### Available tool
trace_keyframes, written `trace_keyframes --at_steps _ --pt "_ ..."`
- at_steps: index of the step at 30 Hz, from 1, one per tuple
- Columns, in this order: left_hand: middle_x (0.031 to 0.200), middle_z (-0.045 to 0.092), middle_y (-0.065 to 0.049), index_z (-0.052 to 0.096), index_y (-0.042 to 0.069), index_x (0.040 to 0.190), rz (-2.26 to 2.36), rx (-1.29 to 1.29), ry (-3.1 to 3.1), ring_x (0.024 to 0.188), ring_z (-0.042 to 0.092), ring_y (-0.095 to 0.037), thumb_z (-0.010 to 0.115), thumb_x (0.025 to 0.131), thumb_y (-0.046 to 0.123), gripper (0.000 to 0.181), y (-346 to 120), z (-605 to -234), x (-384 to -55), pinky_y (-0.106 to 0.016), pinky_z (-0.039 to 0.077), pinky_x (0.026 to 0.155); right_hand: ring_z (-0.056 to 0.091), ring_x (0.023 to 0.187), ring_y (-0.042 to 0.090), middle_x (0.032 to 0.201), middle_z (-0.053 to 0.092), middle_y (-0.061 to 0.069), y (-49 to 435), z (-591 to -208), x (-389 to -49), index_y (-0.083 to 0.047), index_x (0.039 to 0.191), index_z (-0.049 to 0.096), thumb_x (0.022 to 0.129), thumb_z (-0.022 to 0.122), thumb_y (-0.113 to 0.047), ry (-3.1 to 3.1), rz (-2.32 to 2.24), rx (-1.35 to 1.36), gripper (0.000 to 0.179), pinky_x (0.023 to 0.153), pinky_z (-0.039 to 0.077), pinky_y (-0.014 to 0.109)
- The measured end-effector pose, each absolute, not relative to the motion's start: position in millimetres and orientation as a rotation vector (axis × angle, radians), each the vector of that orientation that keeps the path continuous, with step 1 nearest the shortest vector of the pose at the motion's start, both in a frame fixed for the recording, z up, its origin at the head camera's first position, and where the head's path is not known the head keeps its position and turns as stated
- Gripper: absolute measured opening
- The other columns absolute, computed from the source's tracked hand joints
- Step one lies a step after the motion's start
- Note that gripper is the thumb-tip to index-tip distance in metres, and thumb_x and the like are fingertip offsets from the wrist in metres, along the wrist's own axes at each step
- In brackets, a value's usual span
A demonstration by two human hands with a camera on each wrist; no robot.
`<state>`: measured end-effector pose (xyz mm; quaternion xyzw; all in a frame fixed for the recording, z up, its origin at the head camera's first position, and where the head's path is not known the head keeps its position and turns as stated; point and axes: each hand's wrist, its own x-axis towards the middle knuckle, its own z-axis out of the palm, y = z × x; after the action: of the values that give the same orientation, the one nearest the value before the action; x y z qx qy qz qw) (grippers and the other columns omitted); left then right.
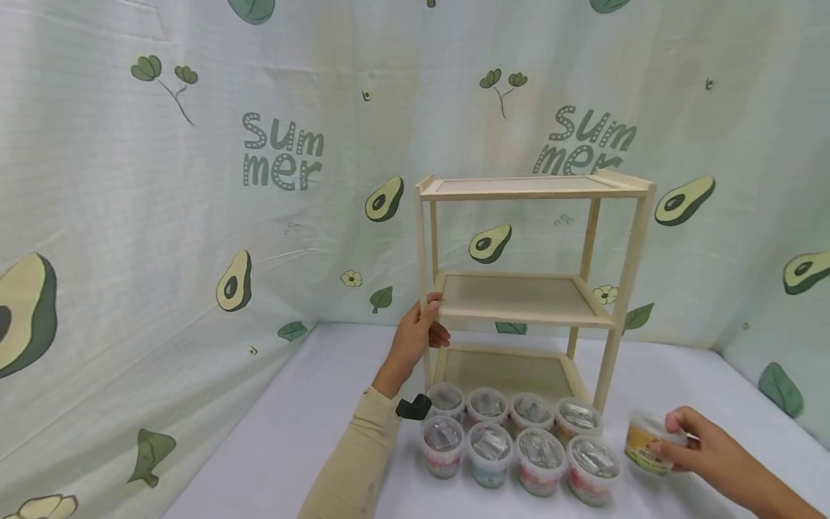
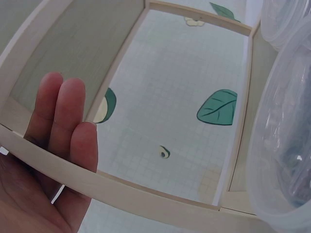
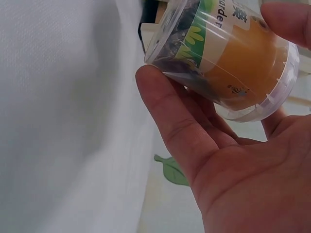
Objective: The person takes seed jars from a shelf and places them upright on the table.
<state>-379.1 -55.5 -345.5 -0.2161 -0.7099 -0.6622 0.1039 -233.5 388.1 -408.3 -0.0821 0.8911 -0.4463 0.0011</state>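
Note:
My left hand point(image 1: 415, 335) grips the front left post of a three-tier wooden shelf point(image 1: 527, 317) at about the height of the middle board. In the left wrist view its fingers point(image 2: 68, 111) curl round the pale post point(image 2: 141, 192). To the right of the shelf, my right hand point(image 1: 707, 450) holds a clear plastic tub point(image 1: 638, 448) with an orange and green label. The right wrist view has this tub point(image 3: 248, 58) tilted between thumb and fingers, with dark contents showing near one end.
Several lidded tubs point(image 1: 491, 448) with pink, blue or orange sides stand in two rows before the shelf. A white cloth point(image 1: 272, 432) covers the table. Behind hangs a curtain point(image 1: 337, 144) printed with avocados and leaves. The left wrist wears a black strap point(image 1: 413, 407).

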Motion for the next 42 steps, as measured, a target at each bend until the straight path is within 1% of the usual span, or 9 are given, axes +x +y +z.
trace_keyframes --at_steps 3,8,13,19,25,31,35,38,42 --pt "0.081 0.067 -0.023 0.052 0.019 0.145 -1.955 -0.64 -2.105 0.074 0.068 -0.045 0.047 0.104 0.051 0.052 -56.6 -345.6 -380.3 -0.04 0.056 0.068 0.055 0.079 0.007 0.102 0.048 0.01 384.8 -406.9 -234.7 0.001 0.099 0.038 0.099 0.061 -0.012 2.787 -1.366 -0.22 0.026 0.067 0.056 0.03" --pt "0.088 0.066 -0.031 0.047 0.014 0.149 -1.973 -0.674 -2.124 0.08 0.066 -0.052 0.044 0.108 0.044 0.051 -58.3 -341.9 -378.4 -0.047 0.056 0.072 0.053 0.077 0.009 0.103 0.049 0.011 380.6 -408.4 -235.7 0.001 0.101 0.039 0.099 0.062 -0.014 2.796 -1.349 -0.209 0.027 0.068 0.056 0.03" --pt "0.09 0.064 -0.035 0.046 0.007 0.149 -1.962 -0.703 -2.139 0.081 0.066 -0.053 0.042 0.109 0.037 0.05 -57.7 -326.2 -360.6 -0.051 0.056 0.076 0.054 0.074 0.01 0.1 0.049 0.01 377.7 -413.2 -236.1 0.0 0.101 0.04 0.097 0.065 -0.013 2.806 -1.36 -0.241 0.028 0.066 0.054 0.029" --pt "0.087 0.065 -0.034 0.046 0.006 0.149 -1.959 -0.709 -2.128 0.079 0.066 -0.052 0.044 0.109 0.036 0.05 -57.7 -321.7 -352.7 -0.05 0.056 0.074 0.051 0.072 0.009 0.092 0.047 0.004 376.1 -419.3 -238.4 -0.002 0.099 0.042 0.096 0.067 -0.015 2.829 -1.291 -0.313 0.029 0.061 0.046 0.026" --pt "0.089 0.064 -0.037 0.045 0.007 0.15 -1.956 -0.707 -2.132 0.081 0.065 -0.053 0.044 0.109 0.036 0.05 -59.0 -319.6 -352.4 -0.054 0.055 0.077 0.053 0.074 0.008 0.093 0.048 0.005 371.4 -420.5 -240.6 -0.003 0.098 0.043 0.092 0.071 -0.014 2.868 -1.283 -0.333 0.031 0.061 0.046 0.026" --pt "0.088 0.064 -0.036 0.045 0.007 0.15 -1.967 -0.704 -2.131 0.079 0.066 -0.051 0.044 0.109 0.037 0.05 -58.9 -320.9 -352.8 -0.048 0.056 0.074 0.049 0.073 0.003 0.089 0.045 0.0 367.8 -429.9 -241.9 -0.004 0.094 0.046 0.086 0.075 -0.008 2.986 -1.284 -0.451 0.031 0.06 0.04 0.024" --pt "0.089 0.064 -0.036 0.045 0.008 0.15 -1.975 -0.708 -2.125 0.08 0.065 -0.052 0.044 0.109 0.036 0.05 -59.0 -320.8 -352.6 -0.049 0.056 0.075 0.046 0.074 0.002 0.087 0.045 -0.002 366.2 -432.0 -242.8 -0.005 0.093 0.047 0.084 0.077 -0.007 3.026 -1.28 -0.487 0.031 0.06 0.036 0.024" --pt "0.09 0.063 -0.037 0.045 0.007 0.15 -1.982 -0.715 -2.118 0.081 0.065 -0.054 0.044 0.109 0.035 0.05 -59.1 -320.5 -353.0 -0.052 0.056 0.076 0.047 0.075 0.003 0.086 0.046 -0.002 367.2 -431.9 -243.6 -0.005 0.093 0.048 0.084 0.077 -0.006 3.021 -1.293 -0.519 0.03 0.06 0.036 0.025" --pt "0.087 0.064 -0.035 0.045 0.008 0.151 -1.984 -0.714 -2.117 0.079 0.065 -0.052 0.045 0.109 0.035 0.05 -59.3 -321.1 -354.6 -0.05 0.057 0.075 0.048 0.077 0.001 0.09 0.049 -0.001 372.1 -430.7 -243.7 -0.003 0.095 0.047 0.087 0.075 -0.005 2.941 -1.289 -0.567 0.029 0.06 0.04 0.024"
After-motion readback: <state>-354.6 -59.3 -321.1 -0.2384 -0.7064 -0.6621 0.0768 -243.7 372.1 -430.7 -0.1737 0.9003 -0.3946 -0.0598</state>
